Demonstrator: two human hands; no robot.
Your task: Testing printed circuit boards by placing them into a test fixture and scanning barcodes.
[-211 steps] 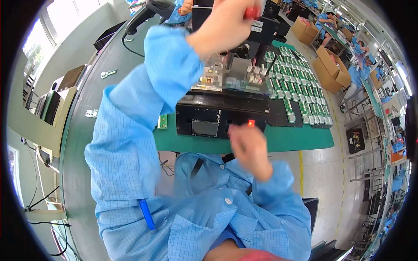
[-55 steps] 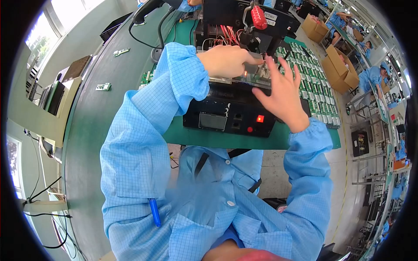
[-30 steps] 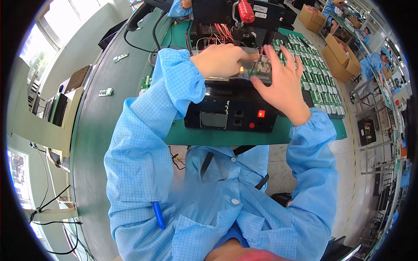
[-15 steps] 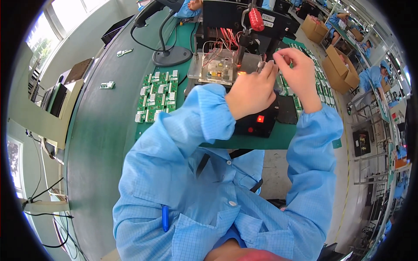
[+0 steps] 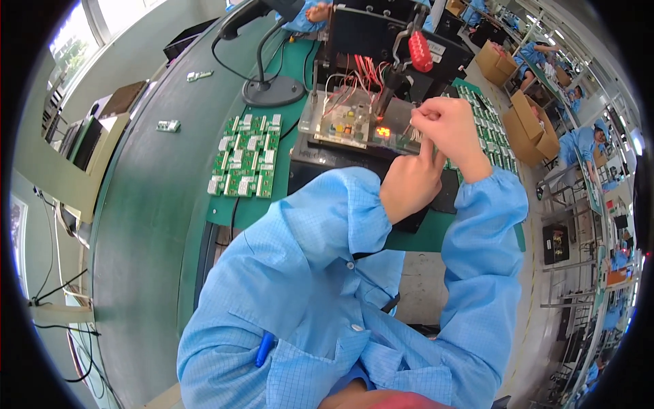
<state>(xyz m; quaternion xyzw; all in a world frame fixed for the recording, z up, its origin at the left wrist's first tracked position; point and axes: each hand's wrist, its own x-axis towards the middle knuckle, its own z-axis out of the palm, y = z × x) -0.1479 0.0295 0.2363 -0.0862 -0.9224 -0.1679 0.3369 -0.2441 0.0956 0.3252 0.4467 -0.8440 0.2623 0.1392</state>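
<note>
My left hand (image 5: pixel 411 183) is closed with a finger stretched up against my right hand, at the right end of a test fixture. Its fingertips are partly hidden. My right hand (image 5: pixel 453 128) pinches at the thin light wires (image 5: pixel 414 133) beside the fixture; what lies between its fingertips is too small to make out. The fixture has a clear plate (image 5: pixel 313 123) over small electronic parts, a bundle of red wires (image 5: pixel 368 67) and a lit orange display (image 5: pixel 383 131). Above it stands a toggle clamp with a red handle (image 5: pixel 419 52).
Green circuit boards (image 5: pixel 246 155) lie in a panel left of the fixture, and more boards (image 5: pixel 492 129) lie to the right. A scanner on a stand (image 5: pixel 272 91) is behind. Two small boards (image 5: pixel 168 126) rest on the left bench. Cardboard boxes (image 5: pixel 533 128) and co-workers are beyond.
My left hand has moved right and nearer to me, uncovering the orange display. My right hand has come down slightly to the left, with its fingers pinched at the wires.
</note>
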